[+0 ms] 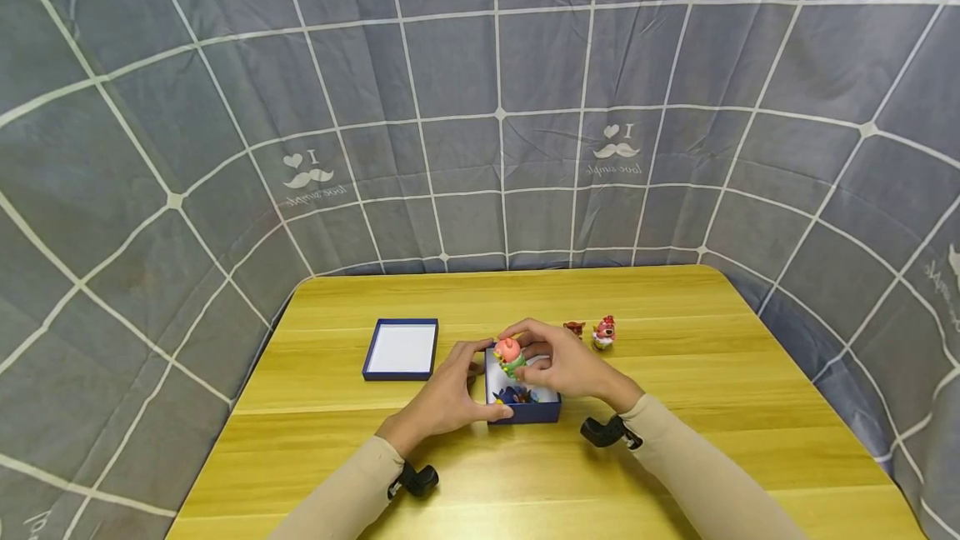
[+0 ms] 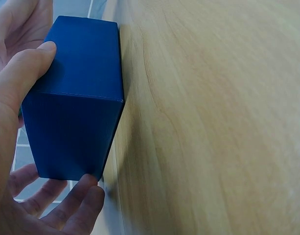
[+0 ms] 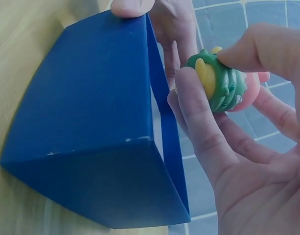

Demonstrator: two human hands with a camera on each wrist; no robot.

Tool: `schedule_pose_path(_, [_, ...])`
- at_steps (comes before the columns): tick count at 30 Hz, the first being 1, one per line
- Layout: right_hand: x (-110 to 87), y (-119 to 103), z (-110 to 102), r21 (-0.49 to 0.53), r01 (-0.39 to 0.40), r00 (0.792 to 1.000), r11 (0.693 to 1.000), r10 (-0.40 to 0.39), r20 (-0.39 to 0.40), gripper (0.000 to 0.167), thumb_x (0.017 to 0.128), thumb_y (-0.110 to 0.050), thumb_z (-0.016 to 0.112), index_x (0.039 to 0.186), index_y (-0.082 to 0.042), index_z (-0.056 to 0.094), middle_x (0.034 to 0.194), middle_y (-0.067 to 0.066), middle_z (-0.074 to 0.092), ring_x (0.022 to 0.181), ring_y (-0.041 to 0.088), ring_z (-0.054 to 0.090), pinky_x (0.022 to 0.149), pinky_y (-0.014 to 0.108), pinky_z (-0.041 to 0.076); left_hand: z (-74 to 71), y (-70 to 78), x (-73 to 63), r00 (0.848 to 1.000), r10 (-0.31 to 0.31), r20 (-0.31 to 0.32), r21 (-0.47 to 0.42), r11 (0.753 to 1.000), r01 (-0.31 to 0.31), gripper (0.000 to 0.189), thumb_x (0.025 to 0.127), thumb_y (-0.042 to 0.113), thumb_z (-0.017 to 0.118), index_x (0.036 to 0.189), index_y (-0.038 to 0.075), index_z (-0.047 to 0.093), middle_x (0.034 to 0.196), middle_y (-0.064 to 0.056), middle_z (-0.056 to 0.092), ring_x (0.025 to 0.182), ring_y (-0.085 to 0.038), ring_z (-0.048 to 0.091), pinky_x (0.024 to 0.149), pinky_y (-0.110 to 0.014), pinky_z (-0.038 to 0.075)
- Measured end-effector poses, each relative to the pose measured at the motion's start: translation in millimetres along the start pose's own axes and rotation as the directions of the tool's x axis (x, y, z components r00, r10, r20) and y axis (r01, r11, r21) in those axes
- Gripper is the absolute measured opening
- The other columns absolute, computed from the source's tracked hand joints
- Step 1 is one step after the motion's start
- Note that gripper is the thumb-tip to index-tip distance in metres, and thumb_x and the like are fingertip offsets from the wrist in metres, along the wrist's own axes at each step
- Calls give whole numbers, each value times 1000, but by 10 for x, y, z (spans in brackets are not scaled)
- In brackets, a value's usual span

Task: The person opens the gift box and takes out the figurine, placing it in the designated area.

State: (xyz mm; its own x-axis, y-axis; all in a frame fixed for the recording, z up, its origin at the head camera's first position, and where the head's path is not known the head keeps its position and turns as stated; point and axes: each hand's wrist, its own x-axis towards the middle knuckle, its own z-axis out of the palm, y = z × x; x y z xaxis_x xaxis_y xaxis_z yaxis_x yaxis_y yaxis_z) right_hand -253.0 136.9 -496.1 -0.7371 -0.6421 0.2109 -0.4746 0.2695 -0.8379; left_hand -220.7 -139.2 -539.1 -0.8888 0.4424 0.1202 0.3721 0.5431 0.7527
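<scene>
Curling, the hands (image 1: pixel 444 397) (image 1: pixel 572 363) grip the box's (image 1: pixel 536 413) edges (left) and a figurine (image 1: pixel 508 351) above its opening (right).

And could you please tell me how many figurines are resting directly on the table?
2: the red-and-white figurine and, just left of it, the reddish-brown figurine, partly hidden by the right hand; more could be hidden behind it.

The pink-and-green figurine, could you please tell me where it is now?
In the head view, the pink-and-green figurine is in the right hand's grip, over the open blue box and right of the blue lid.
</scene>
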Motion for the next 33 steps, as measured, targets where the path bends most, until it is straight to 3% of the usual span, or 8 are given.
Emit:
schedule_pose_path(14, [-44,20,-28,71,9,999,997,-6,-49,49,108,-11,83,155,-13,67,137,16,75,118,21,83,92,33,72,-3,7,27,1000,-5,2,-7,1000,5,117,88,57,102,179,17,40,168,-13,53,148,-36,70,121,-52,62])
schedule_pose_path(23, [-58,-5,-15,135,22,991,991,-4,-137,42,108,-11,85,147,-9,71,118,13,78,94,56,79,82,55,73,-16,12,18,1000,-12,2,16,1000,12,118,88,57,102,179,16,40,169,-13,53,148,-36,70,121,-54,62])
schedule_pose_path(26, [-76,-17,-28,107,31,983,994,-11,-182,38,108,-12,85,144,-11,72,114,10,81,87,51,78,76,51,72,-15,14,19,1000,-11,0,21,1000,11,118,88,58,102,179,15,40,169,-13,53,147,-36,70,121,-55,62])
schedule_pose_path(29, [-94,-31,-47,87,23,974,996,-3,-226,35,107,-13,86,140,-12,74,111,10,83,83,38,79,72,42,70,-13,10,26,1000,-7,-5,29,1000,7,119,88,59,101,179,15,40,169,-13,54,147,-35,70,121,-55,62])
schedule_pose_path(33, [-118,-39,-64,86,2,964,996,21,-266,29,108,-14,86,135,-13,76,115,14,83,90,19,83,78,32,70,-6,-5,18,1000,-10,-8,25,1000,10,118,88,58,102,179,15,40,168,-15,54,147,-36,70,121,-56,61])
